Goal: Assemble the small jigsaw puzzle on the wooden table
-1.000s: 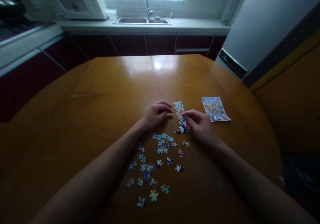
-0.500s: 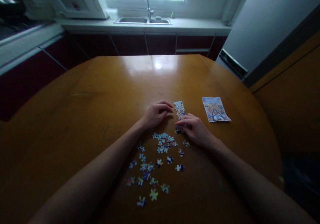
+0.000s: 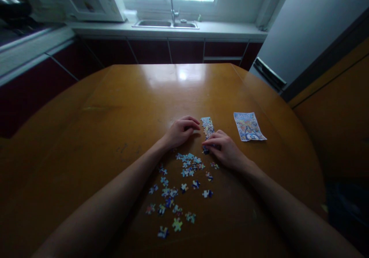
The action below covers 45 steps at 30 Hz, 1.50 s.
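Note:
A narrow strip of joined puzzle pieces lies on the round wooden table. My left hand rests just left of the strip with its fingers curled under, and nothing shows in them. My right hand lies palm down over the strip's lower end, fingers bent and pressed onto the pieces. Several loose puzzle pieces are scattered on the table between my forearms.
A colourful printed picture sheet lies to the right of my hands. Behind the table run a counter with a sink and tap, a microwave and dark red cabinets. A grey fridge stands at the right.
My right hand has slid left and down from beside the strip onto its lower end, covering it. My left hand has stayed where it was.

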Motion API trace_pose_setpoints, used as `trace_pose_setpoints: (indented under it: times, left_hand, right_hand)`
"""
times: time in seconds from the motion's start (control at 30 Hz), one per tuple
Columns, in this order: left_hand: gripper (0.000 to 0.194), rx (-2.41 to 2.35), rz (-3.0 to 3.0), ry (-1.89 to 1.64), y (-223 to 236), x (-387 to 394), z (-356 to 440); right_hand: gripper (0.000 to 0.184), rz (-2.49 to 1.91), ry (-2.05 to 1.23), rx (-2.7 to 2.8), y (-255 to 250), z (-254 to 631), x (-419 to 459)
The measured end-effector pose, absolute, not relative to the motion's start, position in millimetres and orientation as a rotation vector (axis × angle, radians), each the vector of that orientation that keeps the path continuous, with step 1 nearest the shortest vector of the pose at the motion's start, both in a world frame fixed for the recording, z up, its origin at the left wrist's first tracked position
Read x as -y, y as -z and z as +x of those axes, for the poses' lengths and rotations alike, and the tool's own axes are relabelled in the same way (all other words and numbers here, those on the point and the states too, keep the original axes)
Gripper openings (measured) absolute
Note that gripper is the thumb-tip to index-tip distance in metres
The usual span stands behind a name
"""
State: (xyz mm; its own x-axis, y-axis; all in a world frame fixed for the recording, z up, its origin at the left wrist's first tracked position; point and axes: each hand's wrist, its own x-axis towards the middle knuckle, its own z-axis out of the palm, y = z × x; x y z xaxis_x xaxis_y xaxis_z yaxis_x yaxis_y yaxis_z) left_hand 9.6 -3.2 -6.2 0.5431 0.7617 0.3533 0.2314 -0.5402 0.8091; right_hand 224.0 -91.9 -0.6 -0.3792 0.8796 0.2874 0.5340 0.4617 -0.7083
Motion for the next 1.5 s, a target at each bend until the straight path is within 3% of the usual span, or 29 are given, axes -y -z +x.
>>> trace_pose_setpoints:
  times: [0.67, 0.83, 1.0, 1.23, 1.5]
  left_hand:
    - [0.023, -0.803, 2.059, -0.925, 8.1, 2.4, 8.6]
    - [0.023, -0.791, 2.058, -0.919, 7.5, 2.4, 8.3]
    - [0.023, -0.809, 2.066, -0.907, 8.0, 2.0, 7.6]
    - [0.024, -0.807, 2.073, -0.909, 6.9, 2.9, 7.8]
    - [0.023, -0.821, 2.076, -0.905, 6.0, 3.0, 7.7]
  right_hand:
    - [0.015, -1.212, -0.665, 2.010, 1.3, 222.7, 91.4]
    - [0.024, -1.210, -0.688, 1.835, 1.3, 225.7, 90.0]
    - [0.021, -1.232, -0.665, 1.856, 3.1, 225.8, 90.2]
    - [0.040, -1.173, -0.637, 1.999, 5.4, 225.1, 91.3]
    - [0.038, -1.204, -0.660, 1.859, 3.9, 223.3, 91.4]
